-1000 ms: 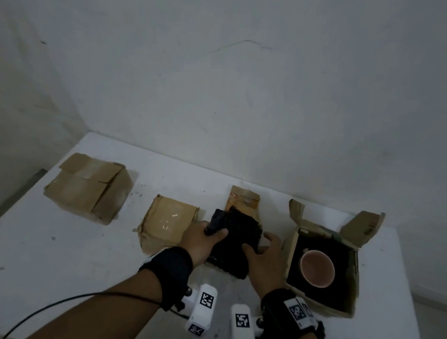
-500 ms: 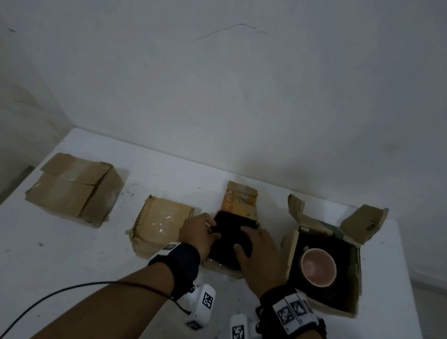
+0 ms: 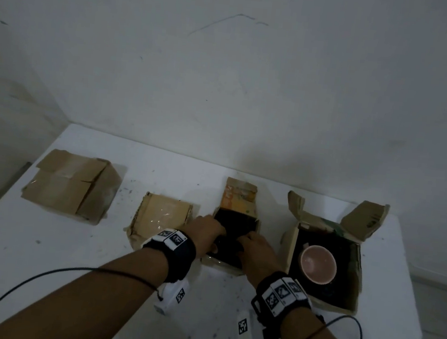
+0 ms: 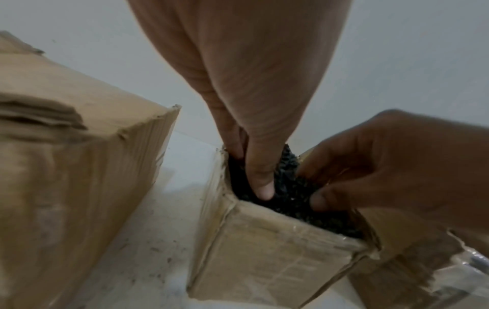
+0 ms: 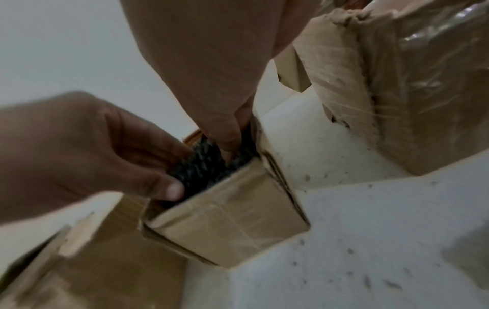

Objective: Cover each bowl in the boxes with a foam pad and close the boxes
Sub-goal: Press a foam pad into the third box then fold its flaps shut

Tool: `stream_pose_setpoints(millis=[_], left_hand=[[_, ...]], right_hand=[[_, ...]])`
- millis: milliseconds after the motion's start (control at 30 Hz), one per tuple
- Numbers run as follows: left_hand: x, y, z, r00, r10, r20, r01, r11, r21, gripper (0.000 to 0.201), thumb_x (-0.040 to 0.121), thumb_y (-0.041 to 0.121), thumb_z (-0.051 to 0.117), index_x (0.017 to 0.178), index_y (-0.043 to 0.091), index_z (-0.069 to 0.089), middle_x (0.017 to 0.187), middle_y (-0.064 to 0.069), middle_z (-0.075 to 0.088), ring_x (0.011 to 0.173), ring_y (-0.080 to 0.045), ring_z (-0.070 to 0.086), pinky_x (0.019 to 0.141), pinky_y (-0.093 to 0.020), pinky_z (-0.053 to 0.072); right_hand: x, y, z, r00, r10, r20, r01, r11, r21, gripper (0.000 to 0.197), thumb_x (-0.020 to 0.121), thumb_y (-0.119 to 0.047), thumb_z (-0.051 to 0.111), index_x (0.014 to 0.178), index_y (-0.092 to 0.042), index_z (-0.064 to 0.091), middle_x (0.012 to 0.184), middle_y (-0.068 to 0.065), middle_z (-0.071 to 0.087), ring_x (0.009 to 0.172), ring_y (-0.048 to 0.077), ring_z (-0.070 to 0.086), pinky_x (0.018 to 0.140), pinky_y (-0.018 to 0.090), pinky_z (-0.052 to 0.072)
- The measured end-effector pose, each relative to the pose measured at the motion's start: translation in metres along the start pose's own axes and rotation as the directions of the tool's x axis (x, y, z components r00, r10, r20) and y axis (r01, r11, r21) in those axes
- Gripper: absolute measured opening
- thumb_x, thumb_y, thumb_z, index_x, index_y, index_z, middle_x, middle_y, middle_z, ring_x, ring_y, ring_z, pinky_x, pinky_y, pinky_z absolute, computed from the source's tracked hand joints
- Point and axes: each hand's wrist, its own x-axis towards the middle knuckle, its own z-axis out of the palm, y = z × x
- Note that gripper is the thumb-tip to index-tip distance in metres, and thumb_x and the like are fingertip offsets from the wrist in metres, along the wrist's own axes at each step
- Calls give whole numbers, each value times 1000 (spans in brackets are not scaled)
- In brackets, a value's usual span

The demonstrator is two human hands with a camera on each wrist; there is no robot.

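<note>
The black foam pad [image 3: 235, 226] is sitting in the mouth of the third box [image 3: 229, 264] from the left, its far flap [image 3: 238, 201] standing open behind it. I am pressing it down with both hands. My left hand [image 3: 207, 230] is working the pad's left edge: in the left wrist view the fingers [image 4: 260, 181] are reaching straight down into the foam against the box's left wall. My right hand [image 3: 259, 250] is covering the pad's near right part, fingers [image 5: 230, 138] extended and digging into the foam beside the right wall. Neither grip is clamped on anything; both are pushing with straightened fingers.

Just right of this box, an open box [image 3: 321, 303] is holding a pink bowl [image 3: 318, 263] in black foam, uncovered. To the left, two closed boxes are resting on the white table [image 3: 40, 254]: a nearer box [image 3: 161, 218] and a farther box [image 3: 70, 185].
</note>
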Motion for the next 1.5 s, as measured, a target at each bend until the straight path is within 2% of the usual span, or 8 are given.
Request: stream_pose_setpoints(millis=[100,200,333,433,567,733,1266,1500], left_hand=[[4,1,1,1000,-19,-11,20,995,94,21,84,14,63,103,9,67,108,-13,66,95,-28,64,72,-29,47],[7,4,9,998,-48,37,41,986,159,13,89,8,52,94,3,63,107,-16,64,93,-31,63,70,-31,43],[11,9,7,988,-113,108,95,982,162,23,95,12,51,112,5,66,121,-13,61,112,-28,57,89,-32,44],[16,9,-1,994,-84,69,79,995,66,23,95,21,54,107,6,68,117,-13,62,107,-27,60,81,-30,44],[24,6,2,996,-86,-17,86,996,-3,26,87,18,63,111,7,65,115,-14,65,100,-29,63,74,-29,45],[30,7,11,987,-140,83,144,989,-40,43,78,12,72,118,5,57,123,-17,59,107,-31,60,86,-33,48],[33,15,-9,984,-61,169,45,994,98,51,67,10,82,113,5,62,117,-16,65,101,-31,64,86,-37,51],[33,19,-3,988,-75,132,58,990,132,34,85,4,65,118,0,57,122,-21,59,108,-35,59,88,-36,48]], right_hand=[[1,-1,-13,999,-25,28,24,999,48,37,93,-25,56,128,-13,54,123,5,50,113,25,48,92,31,41],[8,-1,-14,984,-63,166,76,994,-73,27,90,-10,54,116,-7,62,120,10,54,109,29,52,86,32,43],[12,-7,-10,950,-10,312,59,987,-148,27,92,-2,44,106,0,67,115,17,63,103,29,59,81,29,44],[17,-11,-17,936,-3,351,65,984,-165,28,96,-3,42,113,2,63,122,19,60,110,30,56,77,26,38],[21,2,-25,988,-90,124,100,992,-74,37,92,-8,50,129,-9,51,132,14,49,111,29,54,89,33,45],[31,7,-19,972,-16,234,39,995,-91,68,81,-15,69,140,-9,36,136,15,44,119,31,49,95,36,44],[44,-1,-14,972,-17,235,67,976,-208,46,87,-7,57,130,-6,42,127,19,47,108,34,54,89,38,46],[39,3,-12,983,-47,178,63,994,-87,59,78,-16,70,131,-10,45,130,14,43,107,32,53,87,34,45]])
